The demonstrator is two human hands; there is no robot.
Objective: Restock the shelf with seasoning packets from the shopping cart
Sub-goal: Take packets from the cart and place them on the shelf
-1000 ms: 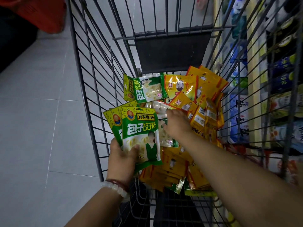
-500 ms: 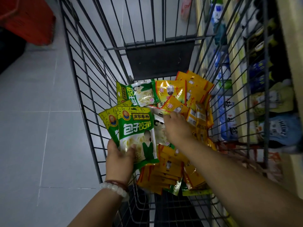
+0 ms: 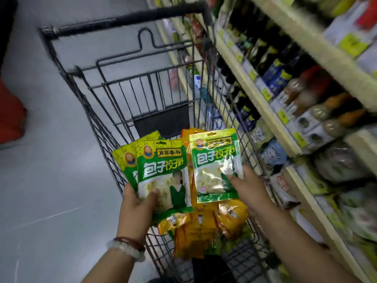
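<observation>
Over the wire shopping cart (image 3: 114, 111), the left hand (image 3: 135, 205) grips a fanned stack of green seasoning packets (image 3: 163, 174), thumb across the front one. Beside it, the right hand (image 3: 247, 185) pinches a single green packet (image 3: 216, 166) upright. Yellow packets (image 3: 195, 231) lie in the cart beneath. The shelf (image 3: 263, 103) stands just right of the cart.

Wire shopping cart (image 3: 114, 111) stands on a grey tiled floor (image 3: 51, 180), close alongside the shelf unit (image 3: 271, 119) on its right. Cart basket holds a loose heap of yellow-orange seasoning packets (image 3: 195, 229) — overlapping, no order. Shelf tiers carry dark bottles (image 3: 263, 48), jars (image 3: 318, 111) and pouches (image 3: 273, 152) — rows blurred, labels unreadable.
</observation>
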